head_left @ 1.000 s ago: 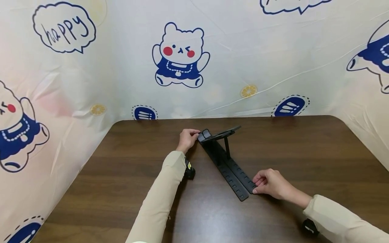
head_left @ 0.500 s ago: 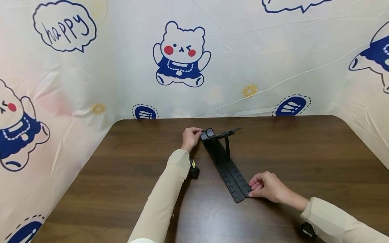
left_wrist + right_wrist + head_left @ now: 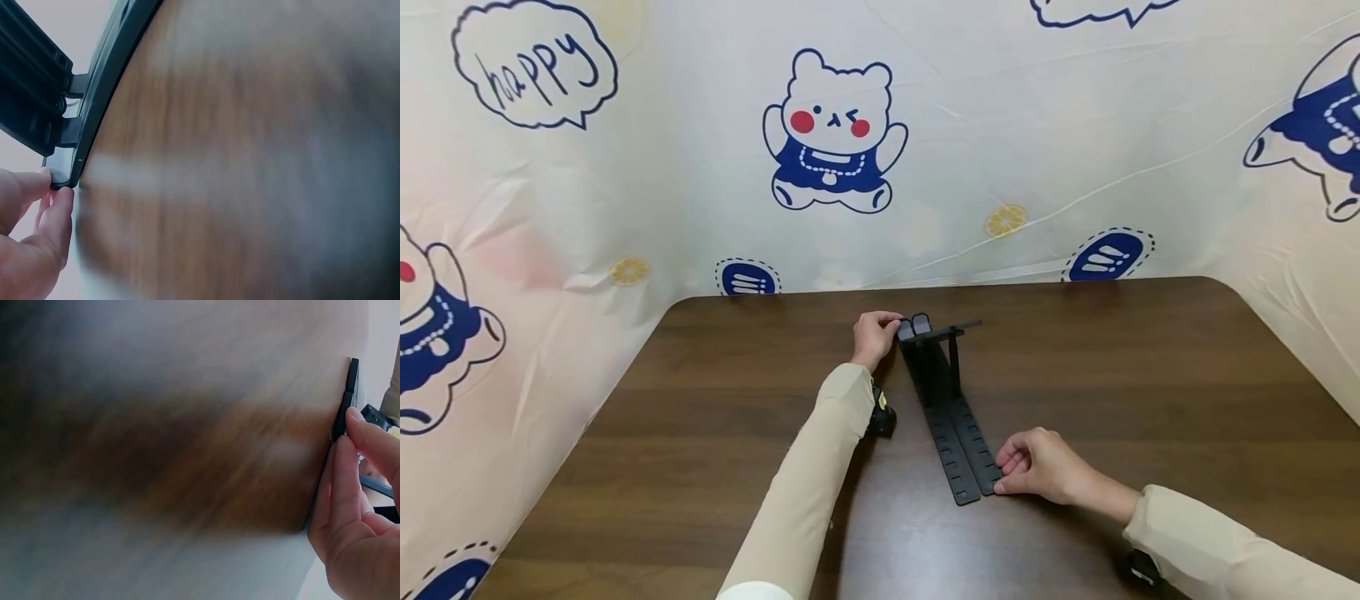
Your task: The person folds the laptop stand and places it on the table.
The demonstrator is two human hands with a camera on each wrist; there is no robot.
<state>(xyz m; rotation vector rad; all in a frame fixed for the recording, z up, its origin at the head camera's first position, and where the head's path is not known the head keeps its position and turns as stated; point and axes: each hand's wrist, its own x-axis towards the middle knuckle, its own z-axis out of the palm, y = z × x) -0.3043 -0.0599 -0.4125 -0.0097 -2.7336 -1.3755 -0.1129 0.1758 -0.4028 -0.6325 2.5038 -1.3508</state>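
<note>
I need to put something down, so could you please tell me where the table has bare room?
The table is bare left of the left sleeve; right of the black folding stand, beyond the right hand; and nearer, between left sleeve and right sleeve. It is crowded from the left hand along the stand to the right hand.

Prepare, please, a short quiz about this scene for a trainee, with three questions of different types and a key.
1. Which hand grips the far end of the black stand?
2. True or false: both hands hold the same end of the stand.
3. The table is: A) white; B) brown; C) green.

Key:
1. The left hand.
2. False: the right hand holds the near end.
3. B.
</note>
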